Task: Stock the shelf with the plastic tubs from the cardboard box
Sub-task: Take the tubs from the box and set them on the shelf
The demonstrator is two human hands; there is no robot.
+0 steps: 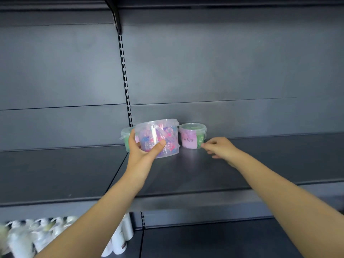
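We've got the clear tub [157, 138] gripped around its wall in our left hand [143, 148]; it's probably light and slick; right hand [218, 148] loosely curled, holding nothing, beside the small tub [192, 135].

Both forearms bare w/ no sleeves in view; left hand [144, 151] & right hand [220, 148] apparently ungloved, ringless.
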